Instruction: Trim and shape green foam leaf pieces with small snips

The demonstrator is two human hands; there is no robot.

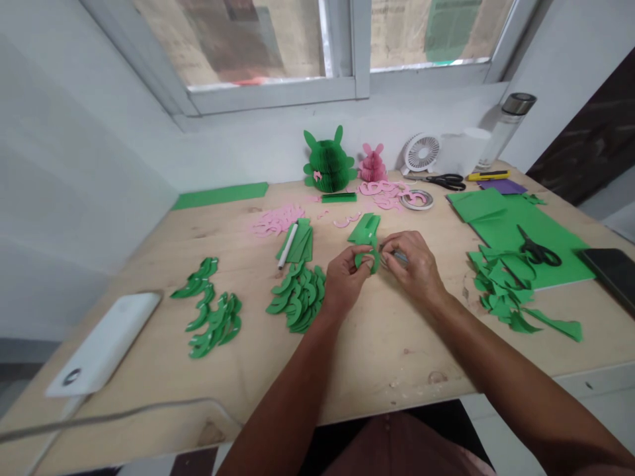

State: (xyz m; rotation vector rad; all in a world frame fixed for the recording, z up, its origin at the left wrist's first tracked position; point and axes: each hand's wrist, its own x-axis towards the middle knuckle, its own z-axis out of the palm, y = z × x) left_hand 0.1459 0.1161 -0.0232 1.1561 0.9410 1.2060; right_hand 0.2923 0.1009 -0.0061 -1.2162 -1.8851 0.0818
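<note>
My left hand (347, 277) pinches a small curved green paper piece (375, 263) between thumb and fingers. Close to its right edge, my right hand (413, 264) is closed around a small, slim item that is mostly hidden by the fingers. Folded green paper (365, 229) lies just beyond the hands. Left of my left hand is a heap of curved green cutouts (299, 299). Behind that heap, a white pen (288, 246) rests on green paper strips (302, 243).
Green paper animal (328, 165) and pink one (372, 164) stand by the wall. Tape roll (417, 199), fan (421, 153), scissors (538, 251), green scraps (506, 291) and phone (612, 272) are right. Green cutouts (215, 324) and a white power bank (105, 344) are left.
</note>
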